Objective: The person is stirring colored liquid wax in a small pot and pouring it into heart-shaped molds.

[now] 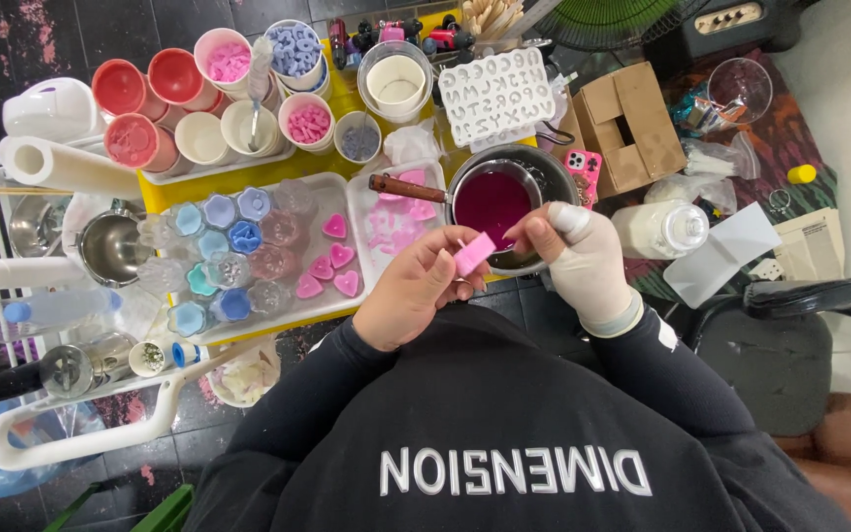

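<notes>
Black sleeves are framing both hands: the left hand [416, 291] is pinching a small pink block [475, 253] in a closed grip, just over the pot of magenta liquid [491, 204] — the gloved right hand [583, 258] is hovering beside, fingers loosely curled, holding nothing. Keeping the block low and centred over the pot looks wise — splashes would reach the tray of pink hearts [335, 266].

You have one view only, from the camera on your head, so no second view shares the scene. It looks almost straight down over your chest and dark sweater [504, 433], which fills the lower half of the frame. Your hands sit close, near the centre. Beyond them the low yellow desk [174, 192] with its white tray [278, 320] lies toward the top edge, and the dark tiled floor [81, 30] shows around it, farther off.
</notes>
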